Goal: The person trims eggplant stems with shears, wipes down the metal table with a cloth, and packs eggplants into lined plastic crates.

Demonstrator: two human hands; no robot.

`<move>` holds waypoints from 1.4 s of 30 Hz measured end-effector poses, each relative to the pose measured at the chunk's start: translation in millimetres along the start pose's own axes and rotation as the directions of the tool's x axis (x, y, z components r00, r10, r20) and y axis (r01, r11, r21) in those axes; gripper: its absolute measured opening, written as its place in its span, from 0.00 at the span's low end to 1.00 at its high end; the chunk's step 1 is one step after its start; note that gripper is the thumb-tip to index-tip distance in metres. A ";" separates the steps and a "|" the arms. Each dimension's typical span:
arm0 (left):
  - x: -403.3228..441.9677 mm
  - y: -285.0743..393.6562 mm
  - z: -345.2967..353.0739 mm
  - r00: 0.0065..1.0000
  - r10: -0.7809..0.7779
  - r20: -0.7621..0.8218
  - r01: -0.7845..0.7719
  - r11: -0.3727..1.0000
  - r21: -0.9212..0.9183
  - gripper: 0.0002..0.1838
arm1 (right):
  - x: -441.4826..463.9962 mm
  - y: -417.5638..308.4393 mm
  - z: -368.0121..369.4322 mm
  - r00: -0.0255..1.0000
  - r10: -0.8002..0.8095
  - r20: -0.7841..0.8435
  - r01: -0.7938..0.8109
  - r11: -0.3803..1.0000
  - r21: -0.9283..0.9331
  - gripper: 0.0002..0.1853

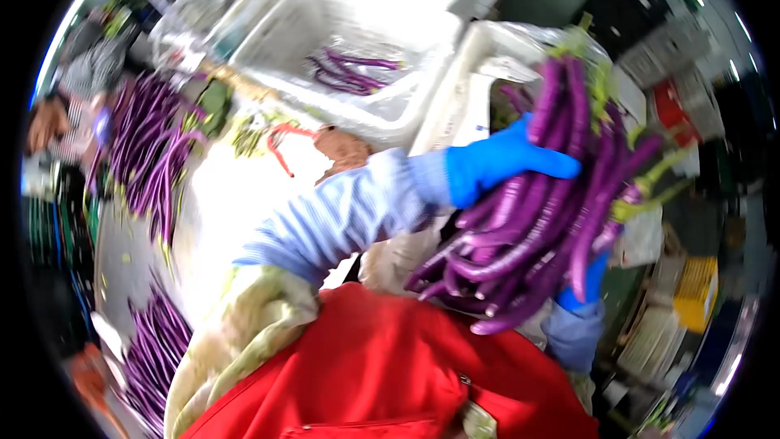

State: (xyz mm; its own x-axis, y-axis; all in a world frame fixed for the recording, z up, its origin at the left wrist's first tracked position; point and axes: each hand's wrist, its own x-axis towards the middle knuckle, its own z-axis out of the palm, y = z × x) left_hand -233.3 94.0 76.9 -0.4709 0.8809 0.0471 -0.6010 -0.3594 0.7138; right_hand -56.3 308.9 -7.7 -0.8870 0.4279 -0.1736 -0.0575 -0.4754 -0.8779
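A big bunch of long purple eggplants (pixel 536 219) with green stems hangs at the right of the view. My left hand (pixel 512 158), in a blue glove, lies over the top of the bunch with its fingers wrapped round it. My right hand (pixel 587 280), also in a blue glove, is at the lower right side of the bunch, mostly hidden behind the eggplants; its fingers do not show. Behind the bunch stands a white foam box (pixel 475 53) with plastic lining and a paper sheet.
A second white foam box (pixel 284 28) holds several eggplants (pixel 353 71). On the round white table (pixel 223 183) lie one eggplant pile (pixel 150 146), another pile (pixel 156 349) and green scraps (pixel 252 134). A co-worker (pixel 93 73) is at the far left. Cartons (pixel 666 276) stand at right.
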 end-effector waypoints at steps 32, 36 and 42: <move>-530.1 108.5 -26.4 0.756 0.075 -0.650 0.066 0.980 0.190 0.36 | -206.1 276.4 368.2 0.429 0.645 0.633 -0.612 0.723 -0.321 0.14; -590.5 74.7 -125.6 0.712 -0.081 -0.697 0.246 0.959 0.140 0.42 | -227.9 356.8 390.1 0.408 0.708 0.576 -0.671 0.661 -0.337 0.13; -644.5 29.5 -224.1 0.683 0.043 -0.729 0.343 0.862 0.372 0.45 | -196.7 397.4 351.2 0.408 0.652 0.639 -0.787 0.606 -0.117 0.12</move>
State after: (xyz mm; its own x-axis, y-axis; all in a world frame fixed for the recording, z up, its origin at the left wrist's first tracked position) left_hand -92.2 -553.3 -88.9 -0.8182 0.3615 -0.4471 -0.4399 0.1071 0.8916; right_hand -65.6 -234.2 -165.8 -0.6922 -0.6264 -0.3584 0.7162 -0.5352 -0.4479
